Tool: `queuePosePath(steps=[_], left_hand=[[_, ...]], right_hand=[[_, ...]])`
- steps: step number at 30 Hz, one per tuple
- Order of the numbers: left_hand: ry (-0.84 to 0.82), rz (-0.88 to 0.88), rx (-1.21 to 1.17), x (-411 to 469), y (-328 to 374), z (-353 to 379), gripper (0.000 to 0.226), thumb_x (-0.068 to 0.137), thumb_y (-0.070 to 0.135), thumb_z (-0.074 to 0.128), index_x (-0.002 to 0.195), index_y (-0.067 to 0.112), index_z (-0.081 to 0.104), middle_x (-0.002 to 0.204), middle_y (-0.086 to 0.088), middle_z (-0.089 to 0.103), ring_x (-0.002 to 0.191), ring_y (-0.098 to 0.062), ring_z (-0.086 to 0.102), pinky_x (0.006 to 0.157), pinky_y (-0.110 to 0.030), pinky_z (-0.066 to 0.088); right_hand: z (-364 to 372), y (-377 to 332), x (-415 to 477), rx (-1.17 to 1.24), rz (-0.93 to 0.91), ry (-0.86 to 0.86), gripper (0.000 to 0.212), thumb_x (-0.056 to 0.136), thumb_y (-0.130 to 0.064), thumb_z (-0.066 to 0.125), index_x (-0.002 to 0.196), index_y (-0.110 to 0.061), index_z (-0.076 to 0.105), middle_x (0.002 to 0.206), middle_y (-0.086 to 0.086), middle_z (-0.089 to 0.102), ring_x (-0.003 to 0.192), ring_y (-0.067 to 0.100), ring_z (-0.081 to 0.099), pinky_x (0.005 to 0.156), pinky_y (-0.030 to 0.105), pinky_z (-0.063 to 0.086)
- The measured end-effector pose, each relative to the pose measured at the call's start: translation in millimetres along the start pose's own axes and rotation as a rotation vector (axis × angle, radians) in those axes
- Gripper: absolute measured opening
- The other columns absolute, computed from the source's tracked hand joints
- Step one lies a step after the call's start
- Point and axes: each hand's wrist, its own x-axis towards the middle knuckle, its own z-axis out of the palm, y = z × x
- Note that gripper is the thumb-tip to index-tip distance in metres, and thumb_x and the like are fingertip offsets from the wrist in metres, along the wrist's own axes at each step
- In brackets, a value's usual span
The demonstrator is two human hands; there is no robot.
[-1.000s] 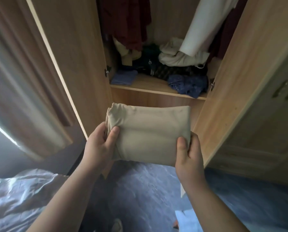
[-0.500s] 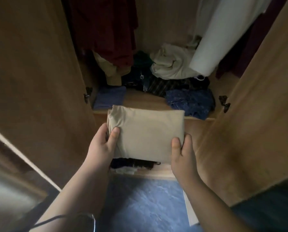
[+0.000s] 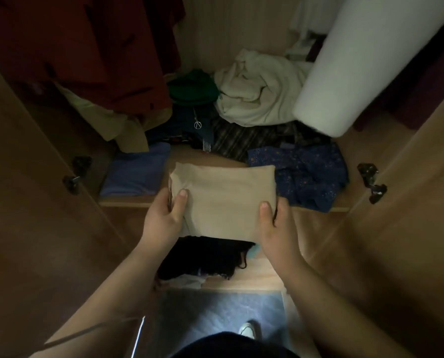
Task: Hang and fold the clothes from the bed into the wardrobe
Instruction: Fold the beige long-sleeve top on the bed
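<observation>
Folded beige cloth garment [image 3: 224, 200], a flat rectangle, held at the front edge of the wooden wardrobe shelf [image 3: 128, 201], not yet set down. Left hand [image 3: 164, 218] and right hand [image 3: 276, 226] each clamp 1 near corner, thumbs on top. Target gap lies between the folded blue garment [image 3: 135, 171] and the crumpled navy patterned cloth [image 3: 306, 174]. Judgement: fold done, placement pending. Cream bundle [image 3: 257, 96] behind looks unfolded. Bed not in view; remaining clothes unknown.
</observation>
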Motion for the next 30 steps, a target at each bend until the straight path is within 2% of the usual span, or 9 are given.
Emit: queuePosePath(steps=[3, 5, 7, 10, 15, 20, 24, 27, 30], left_hand=[[0.021, -0.036, 0.065, 37.7, -9.3, 26.1, 0.033, 0.099, 0.041, 0.052, 0.097, 0.009, 0.058, 0.085, -0.005, 0.062, 0.072, 0.0, 0.058, 0.062, -0.02, 0.042], [0.037, -0.067, 0.097, 58.6, -18.2, 37.3, 0.041, 0.099, 0.042, 0.053, 0.093, 0.001, 0.056, 0.087, -0.02, 0.06, 0.072, -0.014, 0.058, 0.063, -0.026, 0.043], [0.046, -0.102, 0.09, 76.0, -24.8, 44.0, 0.032, 0.099, 0.041, 0.054, 0.093, 0.01, 0.06, 0.092, -0.015, 0.064, 0.078, -0.011, 0.06, 0.071, -0.034, 0.045], [0.056, -0.124, 0.106, 105.7, -28.7, 53.7, 0.014, 0.1, 0.039, 0.054, 0.1, 0.025, 0.057, 0.095, 0.001, 0.064, 0.081, -0.003, 0.056, 0.077, -0.023, 0.038], [-0.011, -0.194, 0.336, 162.9, -45.3, 68.4, 0.038, 0.099, 0.049, 0.05, 0.106, 0.015, 0.065, 0.099, -0.006, 0.069, 0.101, -0.028, 0.063, 0.081, -0.026, 0.039], [0.023, -0.238, 0.662, 172.2, -67.6, 74.4, 0.073, 0.085, 0.073, 0.036, 0.102, 0.006, 0.059, 0.102, -0.019, 0.066, 0.098, -0.037, 0.062, 0.086, -0.038, 0.049], [-0.027, 0.125, 0.704, 166.1, -66.8, 76.4, 0.054, 0.093, 0.042, 0.044, 0.128, 0.002, 0.054, 0.129, -0.022, 0.056, 0.121, -0.038, 0.052, 0.106, -0.042, 0.037], [-0.211, 0.398, 0.72, 166.3, -72.7, 83.6, 0.058, 0.093, 0.039, 0.042, 0.138, 0.005, 0.052, 0.142, -0.016, 0.052, 0.138, -0.035, 0.041, 0.117, -0.03, 0.017], [-0.378, 0.377, 0.855, 167.4, -89.2, 93.3, 0.07, 0.093, 0.055, 0.027, 0.151, 0.017, 0.037, 0.156, -0.01, 0.038, 0.147, -0.027, 0.026, 0.122, -0.036, 0.015]], right_hand=[[8.8, 22.5, 45.3, -0.035, 0.046, -0.09, 0.021, 0.102, -0.033, 0.047, 0.111, -0.014, 0.049, 0.098, -0.003, 0.059, 0.092, 0.021, 0.06, 0.068, 0.026, 0.04], [18.4, 34.0, 68.1, -0.069, 0.054, -0.102, 0.036, 0.098, -0.042, 0.044, 0.116, -0.012, 0.052, 0.106, 0.004, 0.061, 0.099, 0.025, 0.06, 0.077, 0.03, 0.044], [26.7, 39.8, 86.1, -0.109, 0.053, -0.128, 0.046, 0.095, -0.047, 0.042, 0.122, -0.011, 0.053, 0.115, 0.009, 0.062, 0.106, 0.027, 0.06, 0.089, 0.038, 0.048], [36.6, 41.4, 115.7, -0.13, 0.074, -0.17, 0.039, 0.1, -0.043, 0.046, 0.126, -0.014, 0.052, 0.118, 0.008, 0.062, 0.109, 0.027, 0.059, 0.093, 0.041, 0.049], [57.4, 42.4, 157.8, -0.241, 0.178, -0.205, 0.037, 0.1, -0.044, 0.046, 0.119, -0.014, 0.054, 0.115, 0.011, 0.063, 0.104, 0.031, 0.061, 0.087, 0.039, 0.05], [71.4, 50.2, 162.9, -0.553, 0.15, -0.221, 0.042, 0.098, -0.042, 0.048, 0.125, -0.01, 0.05, 0.122, 0.013, 0.055, 0.113, 0.03, 0.053, 0.092, 0.038, 0.047], [71.0, 38.2, 166.7, -0.58, -0.284, -0.1, 0.045, 0.09, -0.014, 0.048, 0.134, -0.008, 0.049, 0.129, 0.012, 0.049, 0.12, 0.028, 0.044, 0.105, 0.038, 0.038], [87.3, 39.4, 171.0, -0.638, -0.386, -0.237, 0.054, 0.092, -0.026, 0.038, 0.139, -0.001, 0.048, 0.143, 0.018, 0.048, 0.135, 0.035, 0.041, 0.118, 0.045, 0.029], [107.7, 60.4, 161.8, -0.814, -0.326, -0.4, 0.065, 0.097, -0.044, 0.03, 0.144, -0.002, 0.046, 0.148, 0.019, 0.047, 0.139, 0.034, 0.041, 0.118, 0.049, 0.029]])
